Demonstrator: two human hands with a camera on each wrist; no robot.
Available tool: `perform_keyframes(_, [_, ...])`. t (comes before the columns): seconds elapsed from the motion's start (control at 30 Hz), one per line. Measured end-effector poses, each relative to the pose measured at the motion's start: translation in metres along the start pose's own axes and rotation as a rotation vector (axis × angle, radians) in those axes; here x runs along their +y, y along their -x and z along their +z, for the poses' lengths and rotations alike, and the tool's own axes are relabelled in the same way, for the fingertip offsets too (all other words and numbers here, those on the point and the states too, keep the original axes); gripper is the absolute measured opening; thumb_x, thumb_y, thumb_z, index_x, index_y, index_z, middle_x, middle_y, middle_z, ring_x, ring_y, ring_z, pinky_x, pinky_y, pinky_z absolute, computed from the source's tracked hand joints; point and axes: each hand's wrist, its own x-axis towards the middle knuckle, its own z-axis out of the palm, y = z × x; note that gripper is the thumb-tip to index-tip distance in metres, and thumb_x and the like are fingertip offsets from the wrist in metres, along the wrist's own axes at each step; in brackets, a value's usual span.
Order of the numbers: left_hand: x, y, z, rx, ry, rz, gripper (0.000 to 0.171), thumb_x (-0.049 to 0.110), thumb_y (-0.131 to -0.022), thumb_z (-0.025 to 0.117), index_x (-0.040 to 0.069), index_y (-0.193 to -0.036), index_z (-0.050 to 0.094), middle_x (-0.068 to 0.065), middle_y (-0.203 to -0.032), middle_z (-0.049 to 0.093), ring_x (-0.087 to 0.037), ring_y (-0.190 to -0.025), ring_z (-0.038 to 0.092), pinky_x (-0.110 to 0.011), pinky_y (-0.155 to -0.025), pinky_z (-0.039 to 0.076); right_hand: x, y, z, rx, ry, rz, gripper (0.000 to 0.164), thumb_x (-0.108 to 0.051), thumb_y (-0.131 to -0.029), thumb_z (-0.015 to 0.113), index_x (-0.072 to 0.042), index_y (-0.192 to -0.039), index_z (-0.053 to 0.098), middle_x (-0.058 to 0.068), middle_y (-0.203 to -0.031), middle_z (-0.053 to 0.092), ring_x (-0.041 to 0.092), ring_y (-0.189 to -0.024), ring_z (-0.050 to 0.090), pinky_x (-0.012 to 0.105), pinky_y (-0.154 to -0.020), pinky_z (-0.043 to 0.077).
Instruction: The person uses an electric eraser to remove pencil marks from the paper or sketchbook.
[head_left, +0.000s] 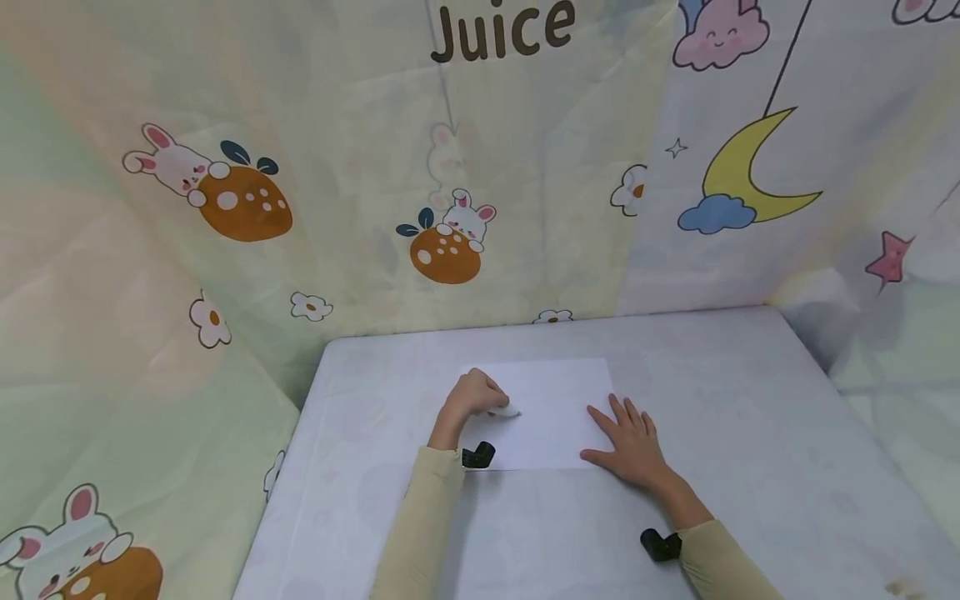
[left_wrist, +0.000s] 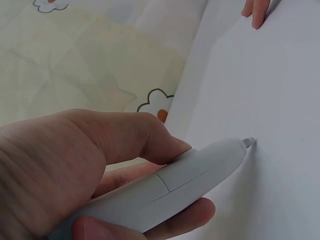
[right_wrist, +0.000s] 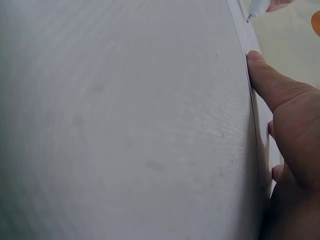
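Observation:
A white sheet of paper point(head_left: 558, 417) lies flat on the table. My left hand point(head_left: 474, 393) grips a thick white pen-shaped tool point(left_wrist: 190, 175) with a seam round its body. Its short, narrow tip points down at the paper's left half; whether it touches cannot be told. In the left wrist view, thumb and fingers wrap the tool from both sides. My right hand point(head_left: 633, 446) rests with spread fingers on the sheet's right edge. From the right wrist view, its thumb point(right_wrist: 270, 80) lies along the paper's near edge.
The white-covered table point(head_left: 750, 400) stretches around the sheet. Behind and beside it hangs a cartoon-printed cloth point(head_left: 345, 167) with rabbits and a moon. A black wrist-worn piece point(head_left: 478, 455) sits by the left sleeve, another point(head_left: 660, 546) by the right.

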Motion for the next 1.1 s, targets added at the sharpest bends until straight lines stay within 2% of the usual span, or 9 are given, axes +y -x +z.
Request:
perform_keyframes(0.23, [0.006, -0.006, 0.004, -0.014, 0.005, 0.031, 0.009, 0.021, -0.076, 0.073, 0.014, -0.072, 0.078, 0.003, -0.069, 0.068, -0.022, -0.065, 0.067, -0.032, -0.057, 0.046, 0.002, -0.001, 0.0, 0.022, 0.009, -0.01, 0.085, -0.058, -0.079, 0.07, -0.01, -0.145, 0.046, 0.029, -0.154, 0.022, 0.051, -0.14, 0.01, 0.067, -0.104, 0.004])
perform_keyframes(0.47, [0.007, -0.005, 0.004, 0.002, -0.002, -0.004, 0.008, 0.02, -0.076, 0.073, 0.015, -0.072, 0.078, 0.003, -0.067, 0.067, -0.024, -0.067, 0.067, -0.032, -0.057, 0.045, 0.0, -0.001, 0.001, 0.03, -0.001, -0.005, 0.084, -0.055, -0.078, 0.072, -0.009, -0.144, 0.047, 0.029, -0.153, 0.023, 0.052, -0.139, 0.011, 0.068, -0.104, 0.004])
perform_keyframes(0.7, [0.009, -0.005, 0.008, -0.011, 0.007, 0.022, 0.009, 0.021, -0.076, 0.073, 0.015, -0.072, 0.078, 0.004, -0.066, 0.067, -0.023, -0.067, 0.067, -0.032, -0.056, 0.046, 0.002, -0.002, 0.002, -0.004, 0.021, 0.014, 0.084, -0.055, -0.079, 0.072, -0.011, -0.146, 0.045, 0.028, -0.154, 0.02, 0.05, -0.14, 0.008, 0.067, -0.105, 0.002])
perform_keyframes(0.9, [0.005, 0.0, 0.013, 0.0, -0.007, 0.013, 0.009, 0.021, -0.076, 0.073, 0.017, -0.069, 0.077, 0.006, -0.06, 0.065, -0.023, -0.064, 0.066, -0.031, -0.054, 0.043, 0.002, 0.005, 0.006, 0.005, 0.017, 0.002, 0.085, -0.056, -0.078, 0.072, -0.011, -0.145, 0.046, 0.028, -0.154, 0.022, 0.051, -0.14, 0.01, 0.068, -0.104, 0.004])
perform_keyframes(1.1, [0.012, -0.002, 0.013, -0.013, -0.008, 0.029, 0.008, 0.022, -0.075, 0.073, 0.016, -0.072, 0.078, 0.004, -0.061, 0.066, -0.021, -0.064, 0.064, -0.03, -0.055, 0.043, 0.0, 0.003, 0.005, 0.036, 0.006, -0.008, 0.083, -0.056, -0.079, 0.071, -0.01, -0.144, 0.047, 0.029, -0.153, 0.023, 0.052, -0.139, 0.011, 0.068, -0.104, 0.005])
